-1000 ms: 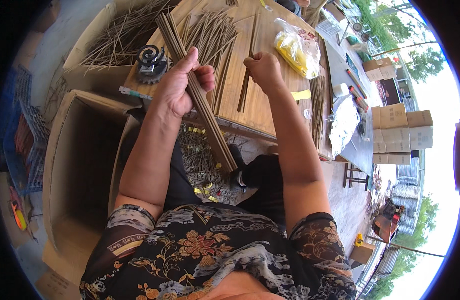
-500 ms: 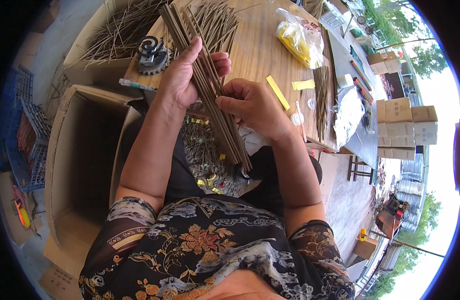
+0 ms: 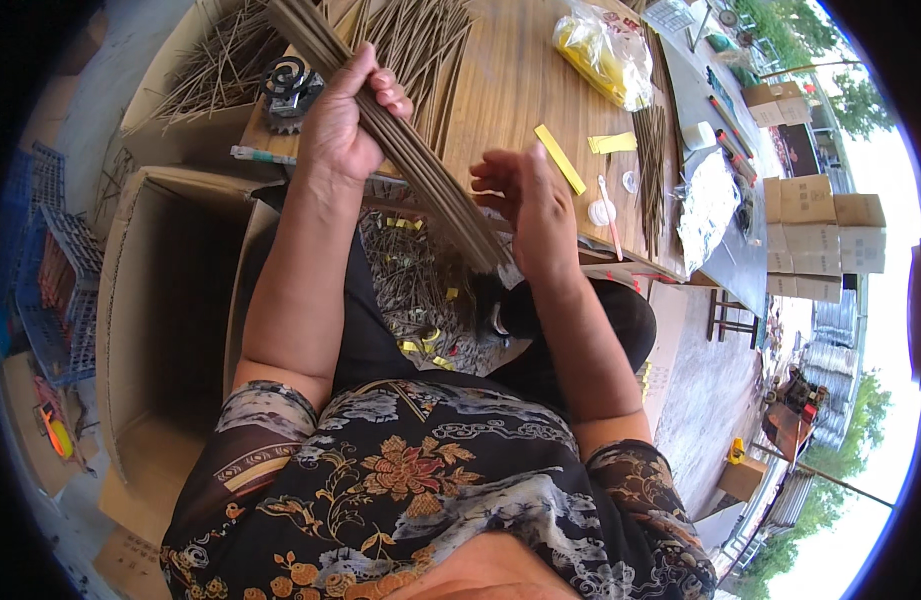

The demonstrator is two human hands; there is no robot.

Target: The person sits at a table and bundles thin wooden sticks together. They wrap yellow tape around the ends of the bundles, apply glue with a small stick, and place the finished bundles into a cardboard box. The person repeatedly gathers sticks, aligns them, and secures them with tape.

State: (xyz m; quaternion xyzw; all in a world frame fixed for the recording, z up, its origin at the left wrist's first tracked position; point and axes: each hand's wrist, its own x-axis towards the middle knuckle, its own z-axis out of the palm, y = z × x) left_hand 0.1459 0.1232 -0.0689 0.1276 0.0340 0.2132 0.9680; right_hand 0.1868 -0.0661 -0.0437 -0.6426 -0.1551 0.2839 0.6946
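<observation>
Brown bundle of thin sticks [image 3: 433, 177], straight and parallel, on a diagonal from upper left to lower right, with its far end toward the table and its near end toward the knees. Cut off by the picture's top edge at the upper end; blurred at the lower end, beside the right wrist, and too tightly packed to count. Laid across the palm of the left hand [image 3: 345, 125], between thumb and curled fingers, clasped by these 5 digits, with a longer visible stretch below the grip than above. Nothing visible in the right hand [image 3: 537, 212], just right of the lower stretch, with fingers loosely bent and parted. Cannot tell whether in contact there. Across the near edge of the wooden table [image 3: 505, 90] in view, left of the yellow strips [image 3: 560, 160].
</observation>
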